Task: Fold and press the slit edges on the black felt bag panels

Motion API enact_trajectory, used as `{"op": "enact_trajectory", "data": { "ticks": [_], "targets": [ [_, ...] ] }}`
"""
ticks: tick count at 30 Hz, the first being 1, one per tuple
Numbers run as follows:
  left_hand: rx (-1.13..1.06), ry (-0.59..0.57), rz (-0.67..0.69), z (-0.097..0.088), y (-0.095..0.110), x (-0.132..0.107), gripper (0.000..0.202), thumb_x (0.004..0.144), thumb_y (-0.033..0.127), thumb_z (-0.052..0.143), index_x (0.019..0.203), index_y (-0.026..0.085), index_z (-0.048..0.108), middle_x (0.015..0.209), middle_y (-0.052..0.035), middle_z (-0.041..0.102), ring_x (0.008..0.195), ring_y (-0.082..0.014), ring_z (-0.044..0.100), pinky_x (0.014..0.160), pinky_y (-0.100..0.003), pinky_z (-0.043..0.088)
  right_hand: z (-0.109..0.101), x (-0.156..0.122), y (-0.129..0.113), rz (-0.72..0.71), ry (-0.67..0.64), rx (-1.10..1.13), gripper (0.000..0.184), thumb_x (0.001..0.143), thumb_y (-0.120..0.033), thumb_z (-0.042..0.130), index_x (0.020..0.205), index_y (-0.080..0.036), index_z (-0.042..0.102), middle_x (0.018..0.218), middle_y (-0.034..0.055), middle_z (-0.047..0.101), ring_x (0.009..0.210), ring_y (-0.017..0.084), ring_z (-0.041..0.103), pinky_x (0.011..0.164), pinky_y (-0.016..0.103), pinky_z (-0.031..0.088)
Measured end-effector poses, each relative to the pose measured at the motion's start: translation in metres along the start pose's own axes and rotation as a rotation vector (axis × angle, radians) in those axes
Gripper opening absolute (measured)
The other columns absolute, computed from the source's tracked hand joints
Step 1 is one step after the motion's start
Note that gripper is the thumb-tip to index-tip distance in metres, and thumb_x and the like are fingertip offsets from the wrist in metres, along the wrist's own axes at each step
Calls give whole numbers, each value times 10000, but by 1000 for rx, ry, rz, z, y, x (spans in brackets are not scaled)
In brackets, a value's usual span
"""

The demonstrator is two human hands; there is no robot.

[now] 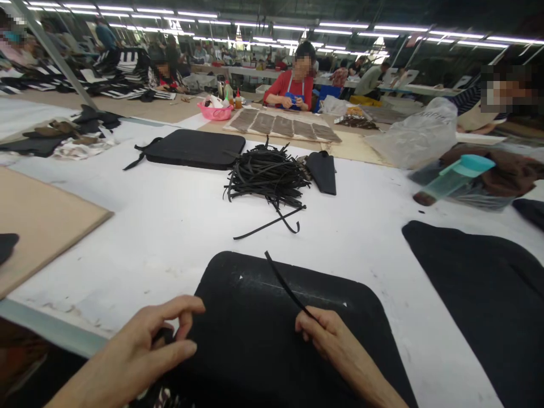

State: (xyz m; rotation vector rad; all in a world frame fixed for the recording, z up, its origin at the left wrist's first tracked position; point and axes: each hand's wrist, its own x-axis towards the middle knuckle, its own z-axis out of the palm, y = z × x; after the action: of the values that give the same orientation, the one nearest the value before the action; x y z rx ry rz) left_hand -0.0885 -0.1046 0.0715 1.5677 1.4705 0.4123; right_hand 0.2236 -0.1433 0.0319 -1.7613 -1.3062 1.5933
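My right hand point(321, 328) is closed around the lower end of a narrow black strip point(283, 277), whose free end points up and away. It is above a large black panel point(238, 340) with rounded corners, small white triangular marks and a faint pale line near its far edge. At the panel's left side is my left hand point(165, 334), its thumb and forefinger apart. Something small and dark shows among its curled fingers, too hidden to name. Past the panel lies a heap of black strips point(267, 173), with a few loose ones nearer me.
Behind the heap lie a black padded piece point(195, 148) and a small black piece point(323, 173). A brown board point(46, 221) is at left. At right are another black panel point(471, 283) and a teal bottle point(454, 178). Across the table sits a person in red point(278, 90).
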Motion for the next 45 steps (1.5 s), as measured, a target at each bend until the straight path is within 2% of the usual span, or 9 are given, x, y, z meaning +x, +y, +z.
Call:
{"op": "enact_trajectory", "data": {
  "ticks": [5, 7, 10, 13, 17, 22, 34, 39, 45],
  "targets": [
    [134, -108, 356, 35, 5, 9, 304, 903, 282, 320, 1006, 258, 605, 689, 6, 601, 665, -128, 573, 659, -214, 441, 3, -2, -11, 24, -156, -129, 400, 886, -435, 337, 736, -168, 594, 545, -41, 438, 535, 88, 392, 518, 212, 288],
    [156, -133, 493, 45, 16, 12, 332, 907, 211, 298, 1076, 277, 576, 965, -21, 633, 822, -125, 595, 721, -205, 438, 3, -2, -17, 33, -231, -192, 425, 890, -448, 328, 732, -166, 605, 532, -40, 445, 517, 87, 393, 503, 213, 286],
    [264, -193, 560, 57, 35, 21, 404, 876, 156, 374, 1218, 345, 476, 1304, -2, 495, 1039, -149, 551, 830, -229, 409, 5, -4, -25, 24, -284, -259, 387, 887, -434, 353, 766, -183, 622, 564, -41, 460, 538, 88, 418, 510, 210, 298],
    [318, -329, 495, 65, 45, 37, 346, 830, 186, 487, 1150, 304, 545, 1139, 2, 619, 979, -173, 577, 827, -249, 399, 5, -8, -27, 10, -319, -282, 335, 878, -416, 383, 779, -202, 621, 613, -40, 478, 581, 94, 451, 535, 208, 318],
    [248, -398, 332, 65, 39, 56, 198, 835, 253, 467, 744, 202, 636, 718, 27, 636, 708, -129, 570, 674, -211, 387, -4, -13, -18, 9, -243, -341, 321, 865, -428, 409, 707, -195, 565, 691, -31, 501, 634, 98, 468, 548, 204, 316],
    [175, -432, 170, 56, 29, 61, 141, 753, 232, 479, 746, 199, 617, 730, 28, 600, 709, -141, 535, 624, -218, 358, -21, -15, 1, -14, -205, -241, 243, 855, -340, 428, 696, -195, 539, 605, -43, 515, 596, 95, 461, 559, 201, 320],
    [-36, -285, -24, 57, 16, 86, 281, 749, 323, 448, 539, 170, 553, 498, 42, 471, 451, -99, 339, 482, -245, 249, -68, -24, 66, 128, 178, -125, 339, 814, -463, 443, 670, -183, 568, 564, -12, 539, 488, 109, 432, 500, 246, 297],
    [-82, -173, -23, 63, 12, 90, 202, 715, 300, 494, 600, 162, 586, 547, 20, 573, 483, -106, 396, 506, -243, 279, -70, -18, 79, 176, 308, 58, 398, 705, -553, 505, 816, -184, 604, 657, 28, 591, 497, 128, 433, 452, 257, 290],
    [-66, -34, -69, 66, 5, 95, 137, 680, 280, 541, 609, 181, 478, 474, 54, 476, 485, -114, 437, 485, -231, 291, -75, -8, 78, 286, 428, -64, 390, 678, -587, 532, 663, -202, 588, 489, -13, 462, 472, 133, 412, 463, 267, 304]
  ]
}}
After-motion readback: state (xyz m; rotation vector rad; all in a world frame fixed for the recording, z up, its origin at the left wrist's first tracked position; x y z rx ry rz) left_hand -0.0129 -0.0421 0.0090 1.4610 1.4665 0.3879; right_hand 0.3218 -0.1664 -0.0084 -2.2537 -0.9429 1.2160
